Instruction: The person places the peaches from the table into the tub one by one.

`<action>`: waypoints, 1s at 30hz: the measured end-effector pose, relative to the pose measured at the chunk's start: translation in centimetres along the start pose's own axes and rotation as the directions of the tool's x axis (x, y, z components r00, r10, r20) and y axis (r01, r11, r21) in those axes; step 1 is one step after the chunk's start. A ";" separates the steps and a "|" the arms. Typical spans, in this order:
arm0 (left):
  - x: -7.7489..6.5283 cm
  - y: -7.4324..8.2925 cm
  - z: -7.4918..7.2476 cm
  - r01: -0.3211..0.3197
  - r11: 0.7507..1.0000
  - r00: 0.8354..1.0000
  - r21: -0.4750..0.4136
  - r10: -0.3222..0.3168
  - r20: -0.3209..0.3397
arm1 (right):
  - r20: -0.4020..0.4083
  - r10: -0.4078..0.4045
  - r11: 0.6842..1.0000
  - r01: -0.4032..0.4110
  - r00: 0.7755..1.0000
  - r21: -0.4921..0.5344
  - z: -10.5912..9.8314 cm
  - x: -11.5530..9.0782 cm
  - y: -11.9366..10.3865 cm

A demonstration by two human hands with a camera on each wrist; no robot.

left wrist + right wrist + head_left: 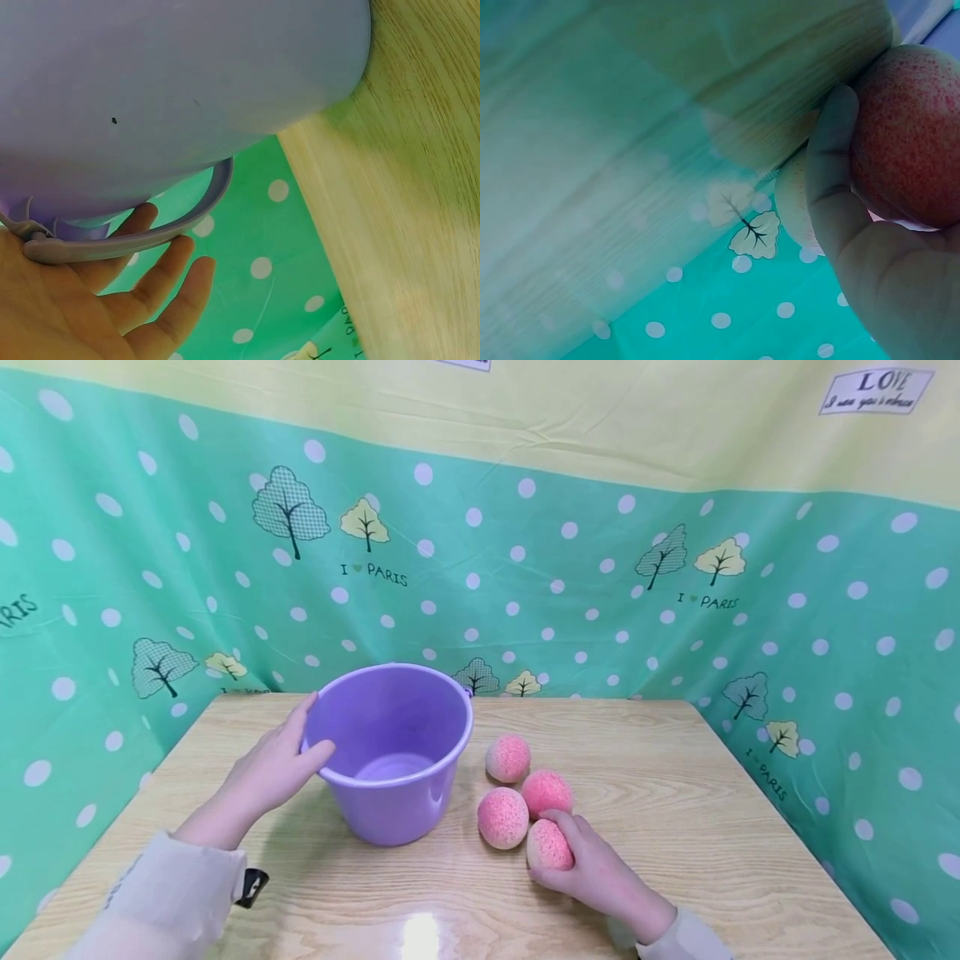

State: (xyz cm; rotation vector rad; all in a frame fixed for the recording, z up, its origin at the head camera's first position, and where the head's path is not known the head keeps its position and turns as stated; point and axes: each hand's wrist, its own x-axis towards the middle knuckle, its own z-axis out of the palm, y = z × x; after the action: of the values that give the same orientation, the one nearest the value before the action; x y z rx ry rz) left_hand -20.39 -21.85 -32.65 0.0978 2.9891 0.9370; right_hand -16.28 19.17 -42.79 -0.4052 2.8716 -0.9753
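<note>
A purple bucket (393,806) stands upright on the table, its inside bare. My left hand (277,764) grips its left rim, thumb over the edge and the other fingers outside. In the left wrist view those fingers spread beside the bucket's handle (154,236), which hangs down against the wall. My right hand (603,872) holds a pink, pale-based peach (550,845) between thumb and fingers. The right wrist view shows this speckled peach (911,142) close up. Three similar peaches lie just beyond: one (503,818) at left, one (547,792) behind, and the farthest (508,758) near the bucket.
The wooden table (675,827) reaches back to a green dotted curtain (517,577) that hangs along the back and both sides. Bare wood lies right of the peaches and in front of the bucket. A black strap (252,887) shows at my left sleeve.
</note>
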 end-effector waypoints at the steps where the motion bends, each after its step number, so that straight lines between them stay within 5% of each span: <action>1: 0.0 0.0 0.0 -0.001 1.000 1.000 -0.001 0.001 -0.001 | 0.000 -0.001 1.000 0.001 1.000 0.001 0.0 0.0 0.0; 30: -0.1 0.2 -0.1 0.012 1.000 1.000 0.009 -0.012 -0.001 | -0.024 -0.021 0.998 0.019 1.000 -0.061 0.0 -0.1 0.2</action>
State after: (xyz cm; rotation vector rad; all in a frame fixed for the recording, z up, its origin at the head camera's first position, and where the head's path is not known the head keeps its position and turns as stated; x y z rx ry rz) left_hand -20.27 -21.76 -32.42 0.0790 2.9914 0.9232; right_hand -16.21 19.28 -42.92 -0.4306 2.9304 -0.9041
